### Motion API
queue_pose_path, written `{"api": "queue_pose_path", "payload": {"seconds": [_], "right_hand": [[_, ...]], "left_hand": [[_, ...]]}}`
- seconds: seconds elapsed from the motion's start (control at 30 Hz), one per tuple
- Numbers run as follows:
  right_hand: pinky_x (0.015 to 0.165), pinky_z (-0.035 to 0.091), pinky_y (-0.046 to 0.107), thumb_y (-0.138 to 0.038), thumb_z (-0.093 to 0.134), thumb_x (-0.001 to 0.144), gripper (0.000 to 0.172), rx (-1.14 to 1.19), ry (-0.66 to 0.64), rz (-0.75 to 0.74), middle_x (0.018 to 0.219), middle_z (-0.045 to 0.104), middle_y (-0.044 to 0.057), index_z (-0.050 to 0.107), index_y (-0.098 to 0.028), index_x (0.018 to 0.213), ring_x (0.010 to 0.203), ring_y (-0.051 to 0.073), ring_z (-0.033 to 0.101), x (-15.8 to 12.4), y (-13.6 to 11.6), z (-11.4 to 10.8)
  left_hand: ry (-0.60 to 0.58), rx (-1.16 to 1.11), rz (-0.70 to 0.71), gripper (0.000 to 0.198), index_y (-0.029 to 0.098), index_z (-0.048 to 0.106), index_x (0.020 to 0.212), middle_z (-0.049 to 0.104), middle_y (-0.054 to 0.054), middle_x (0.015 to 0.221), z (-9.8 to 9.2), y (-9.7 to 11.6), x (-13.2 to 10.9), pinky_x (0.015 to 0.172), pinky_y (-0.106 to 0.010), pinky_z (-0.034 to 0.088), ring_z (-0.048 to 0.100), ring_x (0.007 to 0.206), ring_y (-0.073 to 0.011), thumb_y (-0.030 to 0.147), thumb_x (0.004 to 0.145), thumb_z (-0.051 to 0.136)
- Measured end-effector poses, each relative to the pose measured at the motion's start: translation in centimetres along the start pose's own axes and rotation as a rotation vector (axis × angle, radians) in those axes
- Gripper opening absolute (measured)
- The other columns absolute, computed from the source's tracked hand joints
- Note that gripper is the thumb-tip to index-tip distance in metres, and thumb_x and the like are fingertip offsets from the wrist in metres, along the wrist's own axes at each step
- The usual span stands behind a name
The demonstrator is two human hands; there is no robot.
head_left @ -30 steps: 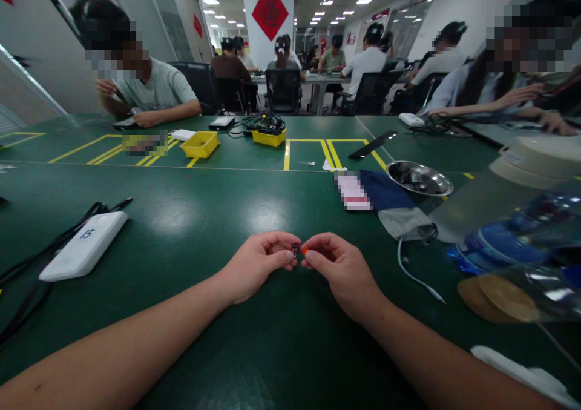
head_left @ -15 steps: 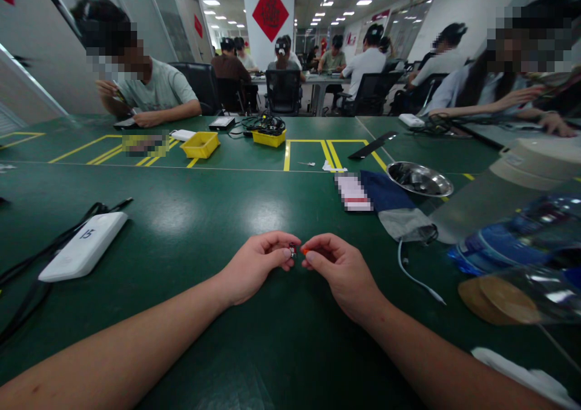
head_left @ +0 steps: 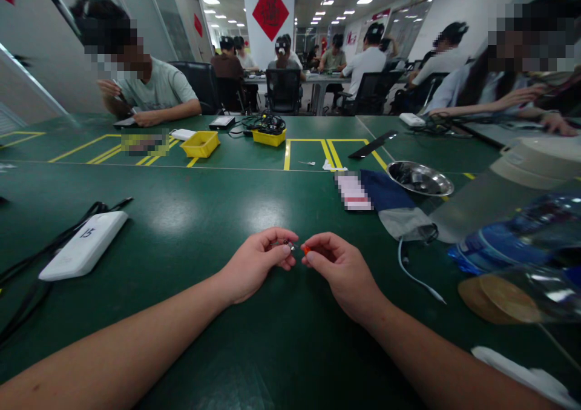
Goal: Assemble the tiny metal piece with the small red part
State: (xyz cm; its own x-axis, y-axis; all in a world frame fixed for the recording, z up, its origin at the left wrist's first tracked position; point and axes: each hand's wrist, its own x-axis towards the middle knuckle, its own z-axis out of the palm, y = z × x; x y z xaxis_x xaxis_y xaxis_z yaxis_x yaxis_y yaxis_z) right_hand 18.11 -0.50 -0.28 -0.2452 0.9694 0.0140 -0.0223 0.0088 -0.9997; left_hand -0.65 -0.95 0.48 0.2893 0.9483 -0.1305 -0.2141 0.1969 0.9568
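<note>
Over the green table [head_left: 195,216], my left hand [head_left: 258,261] pinches a tiny dark and silvery piece [head_left: 290,246] between thumb and fingers. It is too small for me to tell its kind. Just to its right, my right hand [head_left: 342,267] is closed on a small orange piece [head_left: 307,250], which shows only in part between thumb and forefinger. The fingertips of both hands face each other with a narrow gap between them.
A white power bank [head_left: 86,246] with black cables lies left. To the right are a phone [head_left: 353,192], a blue-grey pouch [head_left: 390,201], a steel bowl [head_left: 420,178], a white cable [head_left: 420,283] and plastic bottles [head_left: 503,234]. Yellow trays [head_left: 200,145] stand farther back. People sit around.
My left fingers have shifted up slightly, and the tiny piece in them has turned a little. My right hand stays almost where it was, still holding the orange piece.
</note>
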Motion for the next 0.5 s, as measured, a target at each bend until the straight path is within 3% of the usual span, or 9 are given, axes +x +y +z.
{"api": "queue_pose_path", "payload": {"seconds": [0.27, 0.5], "right_hand": [[0.076, 0.052, 0.033, -0.028, 0.069, 0.081, 0.014, -0.008, -0.003, -0.004, 0.086, 0.070, 0.002, 0.068, -0.021, 0.092, 0.076, 0.017, 0.066, -0.01, 0.13, -0.15], [0.080, 0.052, 0.034, -0.024, 0.059, 0.087, 0.015, -0.069, 0.011, -0.030, 0.085, 0.072, 0.002, 0.068, -0.021, 0.099, 0.080, 0.018, 0.069, -0.04, 0.09, -0.18]], "left_hand": [[-0.005, 0.031, 0.016, 0.021, 0.015, 0.064, 0.100, 0.062, -0.001, 0.075, -0.08, -0.08, 0.00, 0.065, -0.024, 0.047, 0.058, 0.067, -0.0110, 0.027, 0.083, 0.068], [-0.033, 0.042, 0.048, 0.015, 0.015, 0.061, 0.096, 0.063, -0.002, 0.083, -0.07, -0.31, -0.04, 0.069, -0.024, 0.047, 0.060, 0.075, -0.0112, 0.015, 0.082, 0.066]]}}
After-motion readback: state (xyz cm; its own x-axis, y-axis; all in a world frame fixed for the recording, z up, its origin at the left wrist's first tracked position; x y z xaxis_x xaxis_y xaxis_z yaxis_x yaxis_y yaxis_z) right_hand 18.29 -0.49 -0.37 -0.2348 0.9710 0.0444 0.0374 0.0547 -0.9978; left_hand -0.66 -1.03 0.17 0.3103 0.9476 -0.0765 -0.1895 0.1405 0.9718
